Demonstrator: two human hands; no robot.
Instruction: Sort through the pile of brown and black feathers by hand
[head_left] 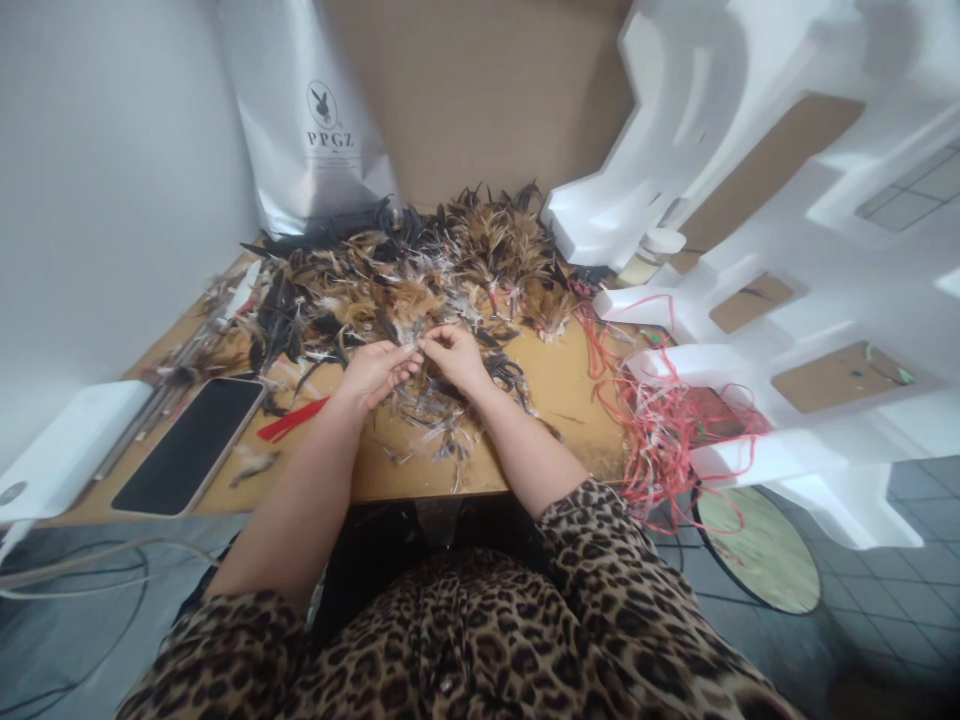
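Note:
My left hand (382,370) and my right hand (454,355) meet over the middle of the table, thumbs and forefingers pinched close together. Between their fingertips is the pale, fluffy base of a brown feather bunch (412,312), its tips pointing away from me. Fine detail at the fingertips is too small to make out. Behind the hands spreads a big pile of brown and black feathers (352,285). Loose feather scraps (439,425) lie below, between my forearms. Red strips (292,420) rest left of my left wrist.
On the left lie a phone (187,447) and a white power bank (75,445) with a cable. A silver bag (315,130) stands behind. Tangled red string (667,430) hangs over the right edge beside white foam packing pieces (750,370). A small lidded jar (651,255) stands among them.

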